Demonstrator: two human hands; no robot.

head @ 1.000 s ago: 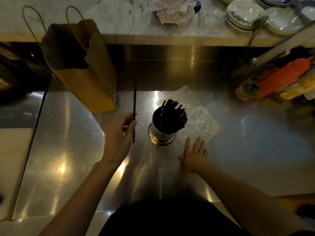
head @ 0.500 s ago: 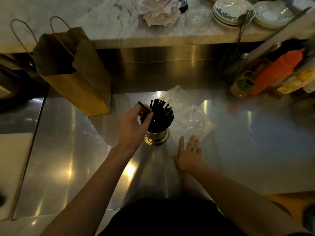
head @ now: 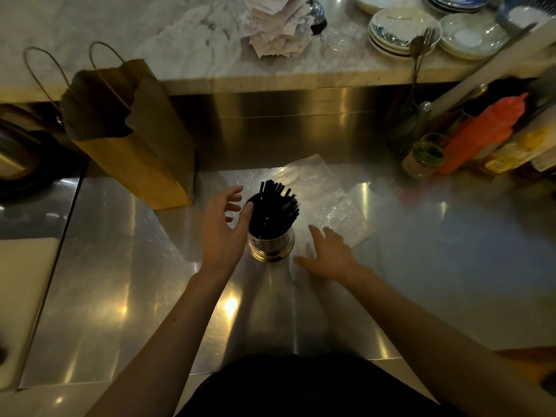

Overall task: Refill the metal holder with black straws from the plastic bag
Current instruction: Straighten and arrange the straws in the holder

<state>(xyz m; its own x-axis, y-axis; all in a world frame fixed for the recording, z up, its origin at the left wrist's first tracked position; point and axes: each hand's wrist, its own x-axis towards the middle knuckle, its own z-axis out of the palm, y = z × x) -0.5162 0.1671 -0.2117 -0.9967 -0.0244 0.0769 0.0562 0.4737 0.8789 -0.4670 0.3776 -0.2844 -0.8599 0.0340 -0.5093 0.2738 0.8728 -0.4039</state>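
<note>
A perforated metal holder (head: 271, 246) stands upright in the middle of the steel counter, packed with black straws (head: 275, 206) that fan out above its rim. My left hand (head: 224, 227) hovers just left of the holder with fingers spread and empty, the thumb close to the rim. A flat, clear plastic bag (head: 326, 203) lies on the counter behind and right of the holder. Its near corner sits under the spread fingers of my right hand (head: 326, 255), which rests flat on the counter.
A brown paper bag with handles (head: 129, 139) stands at the back left. Bottles and a jar (head: 469, 142) crowd the back right. A marble ledge (head: 210, 52) above carries stacked plates, a glass and crumpled paper. A white board (head: 18, 299) lies at the far left.
My left hand carried a single black straw over to the holder, put it in and let go; it now hovers open beside the rim. My right hand stayed on the bag's corner.
</note>
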